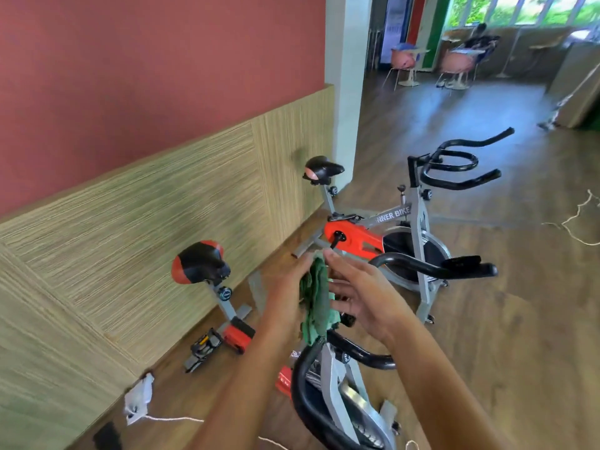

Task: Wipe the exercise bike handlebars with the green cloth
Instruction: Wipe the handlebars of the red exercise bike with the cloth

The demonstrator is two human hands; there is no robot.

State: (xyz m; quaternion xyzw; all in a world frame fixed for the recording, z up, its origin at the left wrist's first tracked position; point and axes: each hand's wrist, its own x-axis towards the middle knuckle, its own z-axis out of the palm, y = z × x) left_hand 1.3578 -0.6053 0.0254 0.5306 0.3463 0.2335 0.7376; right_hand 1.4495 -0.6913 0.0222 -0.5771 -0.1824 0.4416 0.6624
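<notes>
Left hand (pixel 285 297) lies against the left side of the green cloth (pixel 316 303), fingers near straight; its thumb is hidden, so we cannot tell whether it pinches. We note the cloth hanging bunched between both hands, just above the near bike's black handlebars (pixel 431 268). Right hand (pixel 360 297) presses the cloth's right side with straight, spread fingers. Beyond, to the right, stands a second exercise bike (pixel 402 219), orange-cased.

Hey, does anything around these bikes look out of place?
Yes: a white pouch lies on the floor by the wall, its cord trailing, and loose white string sprawls on the floor right of the far bike.
</notes>
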